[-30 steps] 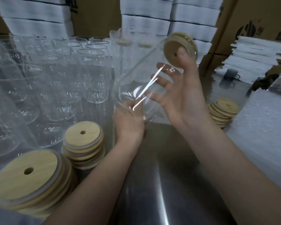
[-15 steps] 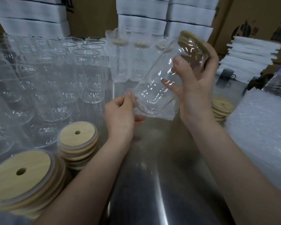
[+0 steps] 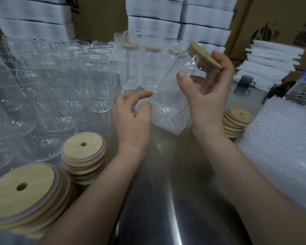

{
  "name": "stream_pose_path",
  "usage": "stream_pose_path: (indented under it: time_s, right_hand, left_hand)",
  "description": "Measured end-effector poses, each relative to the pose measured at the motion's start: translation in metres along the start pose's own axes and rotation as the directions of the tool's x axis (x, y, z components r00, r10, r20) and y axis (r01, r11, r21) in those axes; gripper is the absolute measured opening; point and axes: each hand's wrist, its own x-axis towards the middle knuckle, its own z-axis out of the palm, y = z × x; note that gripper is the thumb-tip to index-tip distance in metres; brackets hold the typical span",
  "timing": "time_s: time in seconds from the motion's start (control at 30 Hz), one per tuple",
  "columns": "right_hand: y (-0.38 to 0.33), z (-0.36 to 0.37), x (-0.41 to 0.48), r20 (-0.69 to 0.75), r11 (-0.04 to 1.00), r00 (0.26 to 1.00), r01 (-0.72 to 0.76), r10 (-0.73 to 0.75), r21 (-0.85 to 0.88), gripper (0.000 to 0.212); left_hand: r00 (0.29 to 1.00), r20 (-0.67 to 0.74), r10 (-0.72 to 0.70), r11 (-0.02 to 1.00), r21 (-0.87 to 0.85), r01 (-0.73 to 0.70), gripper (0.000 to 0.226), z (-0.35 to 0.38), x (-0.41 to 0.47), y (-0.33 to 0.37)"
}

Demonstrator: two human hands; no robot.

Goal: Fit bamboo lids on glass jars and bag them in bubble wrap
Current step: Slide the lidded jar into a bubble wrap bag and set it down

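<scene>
My right hand (image 3: 207,103) grips a clear glass jar (image 3: 189,65) near its top, thumb in front and fingers behind. A bamboo lid (image 3: 204,56) sits on the jar's mouth. The jar tilts with its lid up and to the right, and its base points down into a bubble wrap bag (image 3: 168,119) lying on the metal table (image 3: 166,191). My left hand (image 3: 131,121) is at the bag's left edge, its fingers curled around the bag's mouth. How far the jar sits inside the bag is hard to see.
Several empty glass jars (image 3: 60,85) fill the left. Bagged lidded jars (image 3: 131,68) stand at the back. Bamboo lid stacks sit near left (image 3: 23,188), beside it (image 3: 84,149) and at right (image 3: 238,119). A bubble wrap pile (image 3: 281,138), water bottle (image 3: 304,82) and dark mug (image 3: 244,84) are at right.
My right hand shifted from pressing the lid to gripping the jar's side, and swung the jar's base down toward the bag. My left hand left the jar's base for the bag's mouth.
</scene>
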Motion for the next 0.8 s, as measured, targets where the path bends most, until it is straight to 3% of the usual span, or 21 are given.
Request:
stream_pose_path:
  time_s: [0.17, 0.23, 0.57, 0.8]
  right_hand:
    - [0.004, 0.000, 0.002, -0.059, 0.997, 0.996, -0.062, 0.065, 0.051, 0.065]
    - [0.006, 0.000, 0.001, -0.076, 0.995, 0.993, -0.083, 0.088, 0.061, 0.063]
    - [0.003, 0.006, -0.008, 0.025, 1.000, 1.000, 0.005, -0.005, 0.020, 0.063]
    - [-0.001, 0.010, -0.013, 0.150, 0.999, 0.988, 0.040, -0.042, 0.019, 0.068]
  left_hand:
    - [0.934, 0.349, 0.073, 0.914, 0.351, -0.203, 0.088, 0.001, -0.003, -0.007]
    - [0.907, 0.412, 0.090, 0.857, 0.431, -0.281, 0.105, 0.003, -0.002, -0.015]
    - [0.899, 0.268, 0.345, 0.884, 0.228, -0.407, 0.095, 0.006, 0.003, -0.024]
    - [0.912, 0.152, 0.381, 0.917, 0.063, -0.393, 0.095, 0.006, 0.002, -0.022]
